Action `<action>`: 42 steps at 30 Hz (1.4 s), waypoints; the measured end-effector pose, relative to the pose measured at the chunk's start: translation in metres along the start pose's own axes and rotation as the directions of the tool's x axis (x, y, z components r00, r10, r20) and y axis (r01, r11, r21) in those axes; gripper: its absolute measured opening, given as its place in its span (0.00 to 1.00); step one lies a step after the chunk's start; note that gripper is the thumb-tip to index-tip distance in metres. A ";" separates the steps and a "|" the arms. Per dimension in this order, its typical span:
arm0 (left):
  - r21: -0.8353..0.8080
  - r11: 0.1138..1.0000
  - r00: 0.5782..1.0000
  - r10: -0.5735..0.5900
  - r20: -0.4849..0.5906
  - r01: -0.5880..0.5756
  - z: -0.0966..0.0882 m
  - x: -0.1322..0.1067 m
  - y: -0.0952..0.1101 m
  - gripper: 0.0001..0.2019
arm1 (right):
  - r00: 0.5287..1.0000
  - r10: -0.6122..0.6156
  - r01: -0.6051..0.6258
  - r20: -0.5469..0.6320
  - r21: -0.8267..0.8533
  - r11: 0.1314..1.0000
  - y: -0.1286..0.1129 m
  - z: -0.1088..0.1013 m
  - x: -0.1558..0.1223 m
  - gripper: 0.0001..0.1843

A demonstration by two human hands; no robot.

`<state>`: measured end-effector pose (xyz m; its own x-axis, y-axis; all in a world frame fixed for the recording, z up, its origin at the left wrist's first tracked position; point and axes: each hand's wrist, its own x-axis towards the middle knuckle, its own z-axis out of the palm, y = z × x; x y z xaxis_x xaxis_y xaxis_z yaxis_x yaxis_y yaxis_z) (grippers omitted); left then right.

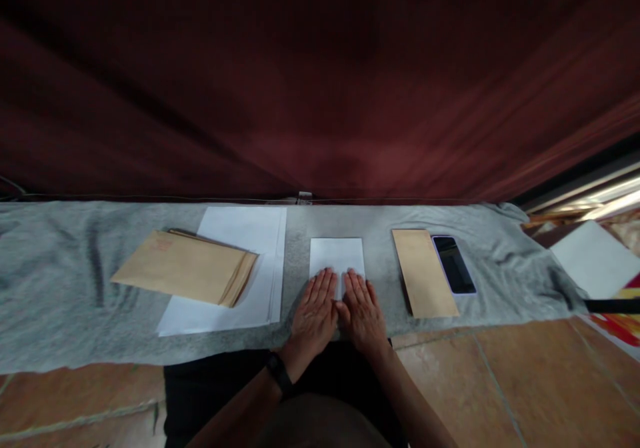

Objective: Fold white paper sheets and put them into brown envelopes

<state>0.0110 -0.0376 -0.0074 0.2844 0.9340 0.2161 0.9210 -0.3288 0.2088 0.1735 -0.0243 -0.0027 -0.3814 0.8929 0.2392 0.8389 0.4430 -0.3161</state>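
Note:
A white sheet of paper [336,251], seemingly folded to a small rectangle, lies on the grey cloth in front of me. My left hand [316,308] rests flat on its near left part, fingers stretched out and pointing away from me. Beside it my right hand [363,308] presses flat on the near right part, with the thumbs close together. The near edge of the paper is hidden under both palms. To the right of my hands lies a brown envelope [425,275].
On the left, a stack of brown envelopes [183,265] lies over larger white sheets [225,318]. A phone [454,265] sits right of the single envelope. Grey cloth [60,281] covers the long surface. Behind it hangs a dark red curtain [320,101]. Tiled floor [460,375] shows below.

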 end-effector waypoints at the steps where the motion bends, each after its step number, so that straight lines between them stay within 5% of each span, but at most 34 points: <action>1: -0.002 1.000 1.000 -0.013 -0.006 0.013 -0.002 -0.001 -0.003 0.31 | 1.000 0.005 -0.005 -0.006 -0.017 1.000 0.004 -0.001 -0.001 0.35; 12: 0.044 0.992 0.993 -0.119 -0.021 0.120 -0.010 -0.028 -0.025 0.33 | 0.998 0.057 -0.062 -0.034 -0.156 0.986 0.036 -0.006 -0.015 0.31; 16: 0.041 0.988 0.988 -0.145 -0.050 0.147 -0.016 -0.031 -0.022 0.33 | 0.994 0.082 -0.090 -0.068 -0.121 0.989 0.029 -0.009 -0.018 0.32; 23: -0.010 0.997 0.996 0.079 0.049 -0.079 -0.019 -0.037 0.011 0.35 | 0.993 -0.097 0.096 0.071 0.020 0.995 -0.015 -0.009 -0.031 0.33; 32: 0.086 0.994 0.998 0.060 -0.003 -0.060 -0.031 -0.054 -0.012 0.35 | 0.999 0.031 -0.030 0.040 -0.046 0.999 0.020 -0.019 -0.046 0.34; 35: 0.052 0.998 0.999 0.040 -0.026 -0.038 -0.034 -0.036 -0.012 0.33 | 0.999 0.043 -0.043 0.003 0.008 0.999 0.020 -0.016 -0.027 0.33; 42: -0.014 0.999 0.999 -0.037 0.021 0.037 -0.016 0.055 -0.016 0.27 | 1.000 0.016 -0.016 -0.015 0.011 1.000 0.015 0.012 0.064 0.29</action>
<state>0.0077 0.0164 0.0162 0.2557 0.9482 0.1884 0.9271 -0.2957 0.2303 0.1569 0.0399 -0.0031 -0.3620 0.8986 0.2478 0.8406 0.4296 -0.3299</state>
